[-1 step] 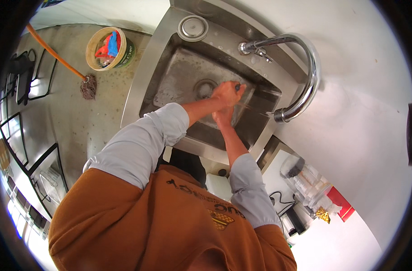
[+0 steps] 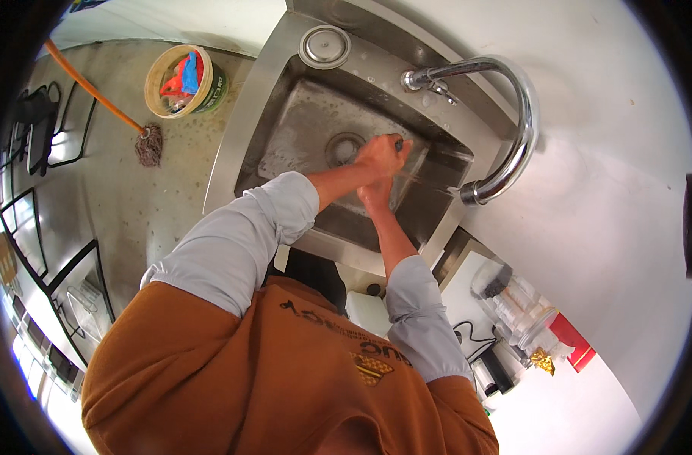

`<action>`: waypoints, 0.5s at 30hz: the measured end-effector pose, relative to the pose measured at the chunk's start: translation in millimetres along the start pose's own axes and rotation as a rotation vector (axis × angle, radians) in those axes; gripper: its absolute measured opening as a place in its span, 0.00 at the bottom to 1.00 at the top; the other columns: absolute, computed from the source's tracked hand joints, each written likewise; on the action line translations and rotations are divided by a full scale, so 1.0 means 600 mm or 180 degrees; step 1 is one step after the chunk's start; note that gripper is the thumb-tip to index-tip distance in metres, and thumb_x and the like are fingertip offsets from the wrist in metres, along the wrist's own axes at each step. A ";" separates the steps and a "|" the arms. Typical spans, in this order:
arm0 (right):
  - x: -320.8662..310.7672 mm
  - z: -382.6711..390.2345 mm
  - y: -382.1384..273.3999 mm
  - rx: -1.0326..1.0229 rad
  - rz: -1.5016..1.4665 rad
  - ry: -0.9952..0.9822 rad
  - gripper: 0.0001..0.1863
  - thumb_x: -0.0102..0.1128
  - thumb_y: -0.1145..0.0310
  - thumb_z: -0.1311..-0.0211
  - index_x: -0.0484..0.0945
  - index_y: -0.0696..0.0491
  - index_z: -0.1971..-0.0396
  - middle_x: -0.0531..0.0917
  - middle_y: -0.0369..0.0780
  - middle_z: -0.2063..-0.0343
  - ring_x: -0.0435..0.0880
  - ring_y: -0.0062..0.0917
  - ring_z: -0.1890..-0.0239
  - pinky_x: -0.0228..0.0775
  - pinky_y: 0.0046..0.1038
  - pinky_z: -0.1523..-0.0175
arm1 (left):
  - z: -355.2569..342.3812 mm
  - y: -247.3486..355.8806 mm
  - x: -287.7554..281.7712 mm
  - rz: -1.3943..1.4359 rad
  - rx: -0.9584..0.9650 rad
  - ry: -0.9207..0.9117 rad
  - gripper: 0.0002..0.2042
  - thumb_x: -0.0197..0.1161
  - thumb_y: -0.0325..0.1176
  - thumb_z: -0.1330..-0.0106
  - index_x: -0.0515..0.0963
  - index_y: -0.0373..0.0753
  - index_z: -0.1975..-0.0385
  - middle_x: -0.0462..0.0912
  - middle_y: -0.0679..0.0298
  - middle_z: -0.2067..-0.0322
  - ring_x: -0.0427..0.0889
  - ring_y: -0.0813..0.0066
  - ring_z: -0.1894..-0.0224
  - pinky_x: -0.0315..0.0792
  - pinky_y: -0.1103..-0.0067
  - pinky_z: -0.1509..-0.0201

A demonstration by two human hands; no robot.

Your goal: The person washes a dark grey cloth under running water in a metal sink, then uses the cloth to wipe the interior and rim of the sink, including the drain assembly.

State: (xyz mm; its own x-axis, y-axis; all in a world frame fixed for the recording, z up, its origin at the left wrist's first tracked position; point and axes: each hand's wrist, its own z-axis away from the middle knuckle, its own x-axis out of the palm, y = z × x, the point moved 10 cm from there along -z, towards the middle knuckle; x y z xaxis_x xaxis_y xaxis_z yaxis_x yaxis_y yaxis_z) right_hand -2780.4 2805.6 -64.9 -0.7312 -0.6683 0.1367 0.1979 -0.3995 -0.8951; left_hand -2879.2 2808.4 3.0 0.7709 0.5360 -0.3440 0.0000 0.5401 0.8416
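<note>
- One small dark object shows at the far right end of the left hand, over the right part of the basin; most of it is hidden, so its kind cannot be told.
- Left fingers look curled together around it, with its dark end poking out beyond them; the right hand is just nearer, partly covered by the left, and whether its fingers are apart or together cannot be told.
- Judging by the grip and the thin streak, probably water, between tap and hands, the handling at the sink looks under way; how much is done or left cannot be read.
- Left of the hands, the round drain sits in the metal sink; the curved tap arches over from the far right, and a round metal lid lies at the far left corner.
- Farther left, on the floor, stand a bucket and a mop.
- Near right, clear containers and a red packet lie on the white desk.
</note>
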 end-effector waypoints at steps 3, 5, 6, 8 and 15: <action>0.004 -0.013 -0.018 -0.0357 0.0784 -0.0154 0.26 0.64 0.67 0.46 0.66 0.53 0.48 0.73 0.37 0.56 0.74 0.22 0.53 0.68 0.25 0.51 | -0.009 0.004 -0.009 -0.0146 0.0108 0.0203 0.19 0.52 0.47 0.36 0.75 0.35 0.61 0.78 0.46 0.78 0.78 0.45 0.71 0.72 0.61 0.64; 0.005 -0.024 -0.034 -0.0641 0.1311 -0.0262 0.27 0.64 0.66 0.46 0.65 0.53 0.47 0.72 0.37 0.56 0.74 0.23 0.54 0.68 0.26 0.51 | -0.009 0.025 -0.025 -0.0085 0.0234 0.0315 0.18 0.52 0.45 0.36 0.74 0.35 0.60 0.78 0.46 0.79 0.79 0.45 0.71 0.72 0.60 0.65; 0.006 -0.031 -0.041 -0.0769 0.1572 -0.0302 0.28 0.65 0.65 0.46 0.64 0.53 0.47 0.72 0.37 0.56 0.74 0.24 0.54 0.68 0.27 0.52 | -0.007 0.036 -0.042 -0.0165 0.0552 0.0716 0.18 0.52 0.46 0.36 0.73 0.37 0.58 0.79 0.46 0.77 0.79 0.45 0.69 0.72 0.60 0.64; 0.005 -0.051 -0.050 -0.0775 0.1935 -0.0327 0.29 0.65 0.64 0.46 0.63 0.53 0.46 0.72 0.37 0.57 0.74 0.25 0.55 0.68 0.28 0.52 | 0.009 0.060 -0.072 -0.0306 0.1183 0.1532 0.19 0.53 0.47 0.36 0.73 0.39 0.54 0.79 0.46 0.73 0.79 0.46 0.67 0.73 0.61 0.63; -0.004 0.003 -0.097 0.1289 0.0415 -0.0041 0.26 0.63 0.60 0.45 0.66 0.54 0.49 0.78 0.38 0.63 0.77 0.19 0.68 0.68 0.24 0.75 | 0.003 -0.119 -0.044 0.2215 -0.1607 -0.0379 0.26 0.45 0.60 0.34 0.74 0.48 0.48 0.72 0.58 0.50 0.73 0.64 0.51 0.68 0.67 0.48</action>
State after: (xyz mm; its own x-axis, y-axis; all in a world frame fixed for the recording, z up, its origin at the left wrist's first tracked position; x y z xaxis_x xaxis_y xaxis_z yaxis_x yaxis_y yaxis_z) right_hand -2789.1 2829.2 -12.4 -0.6754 -0.7363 0.0410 0.5304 -0.5237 -0.6667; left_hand -2898.3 2754.8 -47.3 0.5522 0.7954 0.2498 -0.7573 0.3532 0.5494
